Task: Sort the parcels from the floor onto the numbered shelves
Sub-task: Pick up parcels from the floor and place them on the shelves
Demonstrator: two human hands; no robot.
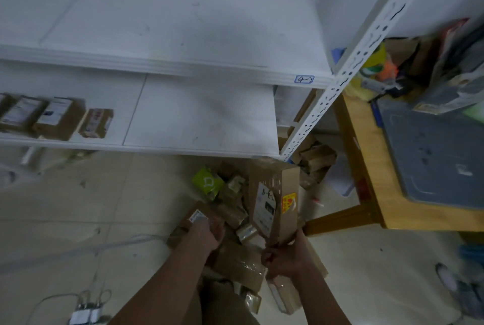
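One tall parcel (275, 193) in right hand (284, 259)

Reference: the white perforated post (348, 70).

1. Left of the post, the upper shelf (157, 23) carries a handwritten tag (303, 79) on its front edge, just beside the post.
2. Below it, the lower shelf (199, 115) holds a row of brown parcels (57, 120), well left of the post.
3. At the post's foot, a pile (233, 209) of parcels lies on the floor.
4. The right hand (285, 259) grips the bottom end of a tall box (272, 199), near upright over the pile.
5. The left hand (209, 233) rests on a flat box (197, 216) in the pile; its grip is blurred.
6. Right of the post stands a wooden table (366, 167) bearing a grey mat (432, 154).
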